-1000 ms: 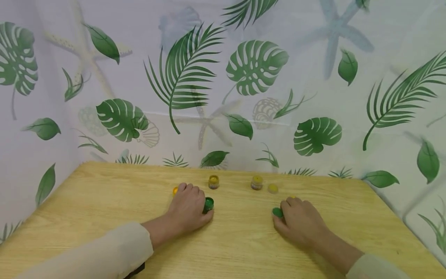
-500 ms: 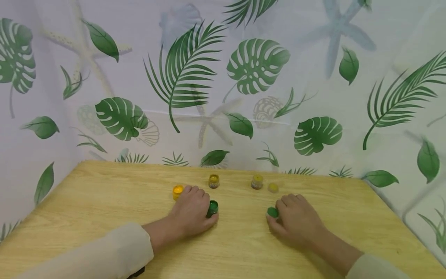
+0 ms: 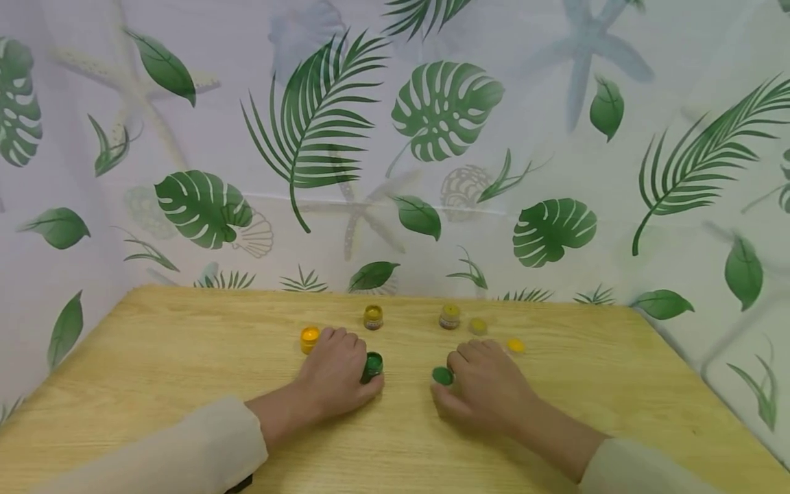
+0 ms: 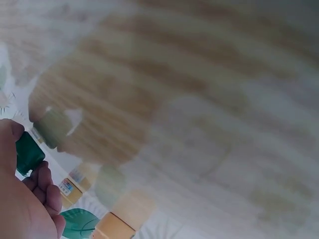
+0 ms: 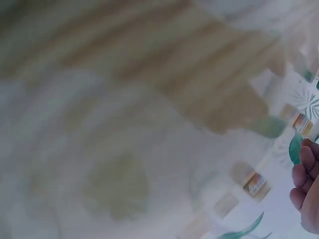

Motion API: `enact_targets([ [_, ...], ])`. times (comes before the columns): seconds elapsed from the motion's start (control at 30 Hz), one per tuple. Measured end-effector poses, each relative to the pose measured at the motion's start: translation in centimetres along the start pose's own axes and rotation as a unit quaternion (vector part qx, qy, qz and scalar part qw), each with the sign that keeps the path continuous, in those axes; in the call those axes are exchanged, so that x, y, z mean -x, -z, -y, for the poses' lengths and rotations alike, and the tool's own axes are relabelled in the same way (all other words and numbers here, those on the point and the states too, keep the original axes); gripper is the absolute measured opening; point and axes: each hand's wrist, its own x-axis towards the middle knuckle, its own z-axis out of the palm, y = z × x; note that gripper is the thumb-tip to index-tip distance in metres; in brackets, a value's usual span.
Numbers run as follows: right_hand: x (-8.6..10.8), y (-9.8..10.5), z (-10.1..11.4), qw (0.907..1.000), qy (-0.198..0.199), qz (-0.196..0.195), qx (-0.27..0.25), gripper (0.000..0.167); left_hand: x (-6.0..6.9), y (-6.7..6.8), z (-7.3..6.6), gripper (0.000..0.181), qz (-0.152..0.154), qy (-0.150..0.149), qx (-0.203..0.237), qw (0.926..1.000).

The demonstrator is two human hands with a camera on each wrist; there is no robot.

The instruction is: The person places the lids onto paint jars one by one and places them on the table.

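My left hand (image 3: 333, 374) grips a small green paint jar (image 3: 373, 365), its mouth uncovered and dark green inside. In the left wrist view the jar (image 4: 30, 153) sits between thumb and fingers. Across a short gap, my right hand (image 3: 490, 384) pinches a round green lid (image 3: 442, 376) between thumb and forefinger. The right wrist view shows only curled fingers (image 5: 301, 174) at its edge, and the lid is out of sight there. Just beyond my left knuckles stands an uncovered orange-yellow paint jar (image 3: 310, 336), partly hidden by the hand.
Toward the back of the wooden table (image 3: 204, 329) stand a gold-coloured jar (image 3: 373, 317) and a dull yellow jar (image 3: 450, 316). A dull yellow disc (image 3: 478, 326) lies beside the latter, and a bright yellow lid (image 3: 515, 345) lies beyond my right hand. A leaf-patterned cloth (image 3: 345, 137) hangs behind.
My right hand has moved left with the green lid, closer to the green jar, uncovering the bright yellow lid. My left hand shifted slightly, so more of the orange-yellow jar shows.
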Motion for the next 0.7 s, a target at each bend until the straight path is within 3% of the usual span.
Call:
enact_targets([
  [0.17, 0.1, -0.7, 0.6, 0.9993, 0.005, -0.026, -0.025, 0.028, 0.0, 0.3, -0.6, 0.042, -0.001, -0.022, -0.007, 0.9997],
  [0.47, 0.6, -1.1, -0.1, 0.9981, -0.006, -0.053, -0.030, 0.025, -1.7, 1.8, -3.9, 0.041, 0.018, -0.057, -0.016, 0.9981],
  [0.7, 0.0, -1.2, 0.2, 0.9961, -0.012, -0.062, -0.062, 0.018, -1.1, 0.8, -4.4, 0.038, 0.053, -0.050, 0.032, 0.9968],
])
